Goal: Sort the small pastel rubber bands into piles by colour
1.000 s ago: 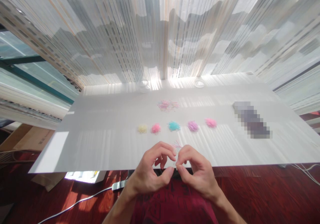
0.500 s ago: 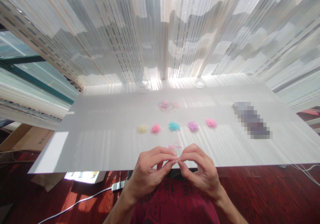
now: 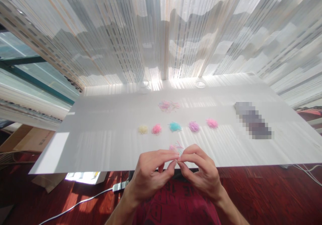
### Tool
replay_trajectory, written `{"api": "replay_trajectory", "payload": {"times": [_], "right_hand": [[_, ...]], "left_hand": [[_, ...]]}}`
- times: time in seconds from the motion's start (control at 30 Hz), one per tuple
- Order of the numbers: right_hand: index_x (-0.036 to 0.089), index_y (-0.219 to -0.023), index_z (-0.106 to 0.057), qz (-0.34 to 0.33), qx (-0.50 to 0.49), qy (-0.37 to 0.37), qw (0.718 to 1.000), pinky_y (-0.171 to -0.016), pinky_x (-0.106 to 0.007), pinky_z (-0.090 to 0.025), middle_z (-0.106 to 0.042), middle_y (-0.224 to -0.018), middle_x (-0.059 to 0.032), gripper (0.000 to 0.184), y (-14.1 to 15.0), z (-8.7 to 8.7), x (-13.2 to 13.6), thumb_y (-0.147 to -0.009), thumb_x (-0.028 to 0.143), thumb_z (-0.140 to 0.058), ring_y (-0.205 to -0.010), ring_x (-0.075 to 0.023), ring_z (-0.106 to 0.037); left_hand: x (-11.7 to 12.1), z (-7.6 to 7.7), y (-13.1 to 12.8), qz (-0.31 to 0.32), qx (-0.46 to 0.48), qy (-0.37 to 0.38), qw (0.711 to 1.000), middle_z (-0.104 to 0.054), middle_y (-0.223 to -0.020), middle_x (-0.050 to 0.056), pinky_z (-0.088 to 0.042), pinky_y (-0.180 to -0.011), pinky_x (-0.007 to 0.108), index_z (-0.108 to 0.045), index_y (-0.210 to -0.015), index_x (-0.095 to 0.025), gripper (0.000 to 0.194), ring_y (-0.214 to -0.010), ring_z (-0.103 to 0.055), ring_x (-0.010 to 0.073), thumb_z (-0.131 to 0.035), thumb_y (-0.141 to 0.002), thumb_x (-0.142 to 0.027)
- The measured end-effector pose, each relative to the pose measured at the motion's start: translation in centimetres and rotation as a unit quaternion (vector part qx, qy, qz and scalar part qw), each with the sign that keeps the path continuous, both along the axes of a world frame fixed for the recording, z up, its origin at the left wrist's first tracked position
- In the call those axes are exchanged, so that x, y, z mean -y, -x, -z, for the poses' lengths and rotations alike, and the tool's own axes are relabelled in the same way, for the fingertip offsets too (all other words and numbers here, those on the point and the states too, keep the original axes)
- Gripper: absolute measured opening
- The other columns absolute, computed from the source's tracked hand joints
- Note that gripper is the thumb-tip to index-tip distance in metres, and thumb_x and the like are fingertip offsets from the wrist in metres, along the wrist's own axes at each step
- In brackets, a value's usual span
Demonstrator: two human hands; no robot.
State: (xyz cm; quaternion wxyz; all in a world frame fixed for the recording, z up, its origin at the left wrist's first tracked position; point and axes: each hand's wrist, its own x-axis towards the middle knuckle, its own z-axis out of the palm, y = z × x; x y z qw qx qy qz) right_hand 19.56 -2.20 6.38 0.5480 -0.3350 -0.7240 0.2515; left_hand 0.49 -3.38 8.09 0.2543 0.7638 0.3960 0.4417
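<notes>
Pastel strands [image 3: 174, 147], thin, loosely strewn, left hand [image 3: 149, 170] meeting right hand [image 3: 208, 174], pinch unclear

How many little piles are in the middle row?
5, from left to right: yellow pile, coral pile, blue pile, purple pile, pink pile. None looks hidden.

Two hands, one left [image 3: 154, 171] and one right [image 3: 201, 171], meet over one white table [image 3: 100, 144]. Just beyond their fingertips lies one small loose cluster of strands [image 3: 179, 144], its strands too fine to count. Farther ahead of the hands sit five single-colour piles: one yellow [image 3: 143, 129], one turquoise [image 3: 175, 126], one purple [image 3: 194, 126] and two pink, of which one is deeper [image 3: 156, 129] and one lighter [image 3: 212, 123]. Beyond these is one mixed pile [image 3: 169, 106]. Farthest from the hands stand two clear round objects [image 3: 145, 83]; well to their right lies one pixelated object [image 3: 253, 121].
</notes>
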Motion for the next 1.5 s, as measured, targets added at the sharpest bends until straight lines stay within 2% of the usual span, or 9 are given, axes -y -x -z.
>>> {"api": "replay_trajectory", "payload": {"times": [0.1, 0.27, 0.37, 0.53, 0.8, 0.97, 1.17, 1.3, 1.5], "right_hand": [[0.022, -0.101, -0.073, 0.005, 0.007, -0.003, 1.0, -0.063, -0.027, -0.059, -0.066, -0.081, -0.0029, 0.021, -0.1, 0.0, 0.0, -0.089, 0.006, -0.067, -0.072, -0.0162, -0.066], [0.022, -0.1, -0.072, 0.012, 0.009, -0.005, 1.0, -0.062, -0.028, -0.059, -0.066, -0.08, -0.003, 0.021, -0.1, 0.0, 0.0, -0.088, 0.006, -0.067, -0.071, -0.0165, -0.066], [0.022, -0.097, -0.071, 0.012, 0.011, -0.008, 1.0, -0.062, -0.027, -0.058, -0.065, -0.08, -0.0028, 0.019, -0.1, 0.1, -0.1, -0.088, 0.006, -0.066, -0.071, -0.016, -0.065], [0.022, -0.093, -0.07, 0.003, 0.016, 0.002, 1.0, -0.061, -0.027, -0.058, -0.065, -0.078, -0.0023, 0.016, -0.1, 0.1, 0.0, -0.087, 0.008, -0.065, -0.07, -0.0162, -0.065], [0.021, -0.093, -0.07, 0.007, 0.014, 0.007, 1.0, -0.063, -0.026, -0.057, -0.065, -0.08, -0.0023, 0.018, -0.5, 0.1, -0.1, -0.086, 0.005, -0.066, -0.071, -0.0156, -0.064], [0.022, -0.094, -0.071, -0.016, 0.01, 0.04, 0.999, -0.066, -0.029, -0.059, -0.066, -0.081, -0.0028, 0.016, -0.8, 0.1, -0.2, -0.087, 0.009, -0.066, -0.074, -0.0171, -0.065], [0.025, -0.116, -0.074, -0.063, 0.018, 0.062, 0.996, -0.072, -0.03, -0.062, -0.071, -0.092, -0.0054, 0.028, -1.4, 0.1, -0.4, -0.092, 0.013, -0.069, -0.084, -0.0184, -0.07], [0.026, -0.111, -0.077, -0.076, 0.023, 0.075, 0.994, -0.069, -0.028, -0.061, -0.072, -0.088, -0.0046, 0.024, -1.9, 0.0, -0.6, -0.093, 0.011, -0.07, -0.079, -0.0171, -0.07], [0.022, -0.102, -0.075, -0.056, 0.052, 0.066, 0.995, -0.069, -0.028, -0.06, -0.071, -0.086, -0.0043, 0.016, -1.9, 0.0, -0.5, -0.093, 0.011, -0.069, -0.079, -0.0172, -0.069]], "left_hand": [[-0.1, -0.1, 0.0, -0.017, -0.022, -0.03, 0.999, -0.083, -0.091, 0.004, -0.057, -0.058, 0.021, -0.075, -0.104, -0.019, 0.017, -0.066, -0.073, 0.0125, -0.071, -0.091, -0.008], [0.0, -0.2, -0.2, -0.036, -0.042, -0.037, 0.998, -0.082, -0.089, 0.004, -0.053, -0.051, 0.02, -0.073, -0.099, -0.02, 0.018, -0.065, -0.071, 0.0123, -0.07, -0.088, -0.006], [0.0, -0.1, -0.4, -0.021, -0.007, -0.007, 1.0, -0.078, -0.094, 0.005, -0.05, -0.049, 0.018, -0.07, -0.096, -0.02, 0.019, -0.066, -0.067, 0.0105, -0.067, -0.085, -0.004], [0.0, -0.1, -0.6, -0.003, 0.013, 0.076, 0.997, -0.069, -0.096, 0.004, -0.046, -0.048, 0.018, -0.066, -0.09, -0.019, 0.015, -0.054, -0.048, 0.0055, -0.063, -0.083, -0.006], [0.0, -0.2, -0.4, 0.025, -0.012, 0.11, 0.994, -0.069, -0.101, 0.006, -0.046, -0.05, 0.019, -0.068, -0.1, -0.019, 0.008, -0.055, -0.048, 0.0058, -0.063, -0.095, -0.015], [-0.1, -0.3, -0.3, 0.032, -0.023, 0.098, 0.994, -0.069, -0.097, 0.005, -0.047, -0.052, 0.02, -0.067, -0.098, -0.02, 0.007, -0.058, -0.05, 0.0074, -0.063, -0.095, -0.015], [-0.5, -0.4, -0.1, 0.026, -0.067, 0.061, 0.996, -0.069, -0.097, 0.004, -0.049, -0.057, 0.019, -0.068, -0.1, -0.021, 0.009, -0.063, -0.056, 0.0085, -0.062, -0.097, -0.014], [-0.4, -0.5, 0.0, 0.012, -0.092, 0.034, 0.995, -0.07, -0.099, 0.004, -0.051, -0.06, 0.02, -0.069, -0.104, -0.021, 0.01, -0.063, -0.059, 0.0085, -0.062, -0.099, -0.015], [-0.5, -0.7, -0.1, 0.004, -0.113, 0.006, 0.994, -0.07, -0.097, 0.005, -0.05, -0.058, 0.02, -0.067, -0.102, -0.02, 0.008, -0.064, -0.061, 0.0095, -0.062, -0.098, -0.014]]}}
